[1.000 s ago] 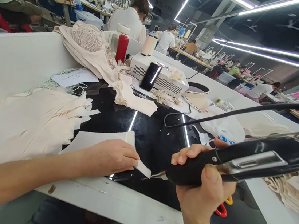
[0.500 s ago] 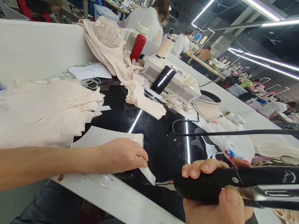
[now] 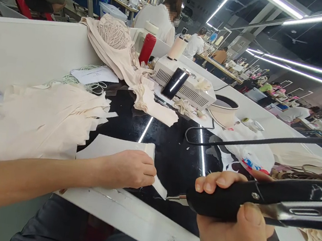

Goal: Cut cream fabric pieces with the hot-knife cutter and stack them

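Observation:
A white, flat fabric piece [image 3: 116, 146] lies along the front edge of the glossy black work surface, with a narrow strip at its right end reaching toward me. My left hand [image 3: 135, 170] rests over its right part, fingers curled together and gripping the cloth; the fingertips are partly hidden. My right hand [image 3: 232, 228] is wrapped around a black corded hand tool [image 3: 224, 198] with a metal lever along its side. The tool's thin metal tip points left and meets the corner of the strip.
Cream fabric pieces [image 3: 36, 120] are heaped at left. Behind stand a white vented box [image 3: 189, 84], a phone [image 3: 175, 83], a red bottle [image 3: 147, 49] and a thread cone [image 3: 177, 48]. A black cable [image 3: 265, 143] crosses at right, above a plastic bag [image 3: 251, 156]. Co-workers sit beyond the partition.
My left hand has shifted slightly left along the fabric, showing more of the strip. My right hand and the tool stay nearly still, the tip remaining at the strip's corner.

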The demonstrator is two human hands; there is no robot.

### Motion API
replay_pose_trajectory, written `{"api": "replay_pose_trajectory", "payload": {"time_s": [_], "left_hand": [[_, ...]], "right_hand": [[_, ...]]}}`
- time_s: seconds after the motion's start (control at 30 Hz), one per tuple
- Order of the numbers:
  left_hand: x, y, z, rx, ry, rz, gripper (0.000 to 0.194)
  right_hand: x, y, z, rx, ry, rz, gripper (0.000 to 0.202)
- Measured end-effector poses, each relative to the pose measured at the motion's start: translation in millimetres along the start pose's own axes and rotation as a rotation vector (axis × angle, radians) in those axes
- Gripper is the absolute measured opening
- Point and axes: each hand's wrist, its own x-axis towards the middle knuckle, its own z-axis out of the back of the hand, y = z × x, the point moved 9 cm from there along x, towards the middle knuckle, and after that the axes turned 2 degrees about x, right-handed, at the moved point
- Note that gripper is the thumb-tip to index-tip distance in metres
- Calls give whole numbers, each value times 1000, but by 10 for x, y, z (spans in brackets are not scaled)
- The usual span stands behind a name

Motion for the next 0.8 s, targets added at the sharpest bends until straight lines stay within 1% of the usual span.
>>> {"api": "replay_pose_trajectory", "payload": {"time_s": [0.13, 0.3, 0.57, 0.8], "left_hand": [[-6, -10, 7, 2, -13, 0, 26], [-4, -9, 23, -6, -48, 0, 20], [-26, 11, 21, -47, -40, 9, 9], [-48, -2, 6, -49, -36, 12, 9]], "right_hand": [[9, 11, -14, -10, 18, 21, 43], [1, 9, -20, -14, 20, 18, 42], [-14, 18, -10, -15, 10, 24, 41], [49, 36, -45, 4, -26, 41, 42]]}}
